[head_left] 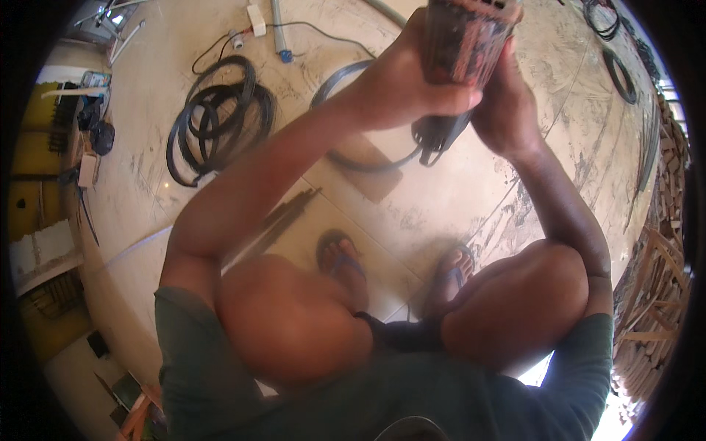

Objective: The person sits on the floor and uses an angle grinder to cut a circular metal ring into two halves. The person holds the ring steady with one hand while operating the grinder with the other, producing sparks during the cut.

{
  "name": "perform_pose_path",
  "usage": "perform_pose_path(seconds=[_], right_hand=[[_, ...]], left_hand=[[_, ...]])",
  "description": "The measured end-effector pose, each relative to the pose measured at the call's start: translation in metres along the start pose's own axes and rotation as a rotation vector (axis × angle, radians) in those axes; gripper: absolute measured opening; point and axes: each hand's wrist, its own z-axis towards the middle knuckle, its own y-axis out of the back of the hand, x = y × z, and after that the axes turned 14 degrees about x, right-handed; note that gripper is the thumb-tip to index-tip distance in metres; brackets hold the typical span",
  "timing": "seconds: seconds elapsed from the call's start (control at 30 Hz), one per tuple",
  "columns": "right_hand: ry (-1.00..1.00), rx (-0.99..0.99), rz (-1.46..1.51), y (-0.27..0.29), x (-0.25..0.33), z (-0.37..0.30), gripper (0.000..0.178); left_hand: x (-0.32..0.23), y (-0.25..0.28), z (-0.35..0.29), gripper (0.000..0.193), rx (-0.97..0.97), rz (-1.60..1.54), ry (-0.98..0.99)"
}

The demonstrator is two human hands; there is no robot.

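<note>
Raised in front of me at the top of the head view is a dark, ribbed casing (pixel 468 40) smeared with reddish-brown dirt. Its upper end is cut off by the picture's edge, and its exact kind is unclear. My left hand (pixel 401 84) is wrapped around its left side, the thumb lying across the lower part. Against its right side presses my right hand (pixel 511 110), whose fingers are partly hidden behind it. A black slotted piece (pixel 443 137) sticks out below the hands; whether it joins the casing is hard to see.
Coiled black hose (pixel 220 121) lies on the dirty tiled floor at left, near a cable with a white block (pixel 256 20) and a blue-tipped grey pipe (pixel 282 40). Under my hands lies a thin hose loop (pixel 346 160). Piled wood (pixel 665 242) lines the right edge.
</note>
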Motion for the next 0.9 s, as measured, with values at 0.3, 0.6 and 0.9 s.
perform_pose_path(seconds=[0.3, 0.6, 0.9], right_hand=[[-0.106, 0.197, -0.101, 0.022, -0.006, -0.007, 0.068], [0.016, -0.024, -0.107, 0.014, 0.002, -0.002, 0.075], [0.051, 0.171, -0.031, 0.003, 0.009, -0.009, 0.072]], left_hand=[[0.011, 0.02, -0.006, 0.078, 0.098, 0.842, 0.147], [0.022, -0.018, -0.016, 0.081, 0.036, 0.086, 0.514], [0.016, -0.04, -0.016, 0.075, -0.021, -0.322, 0.346]])
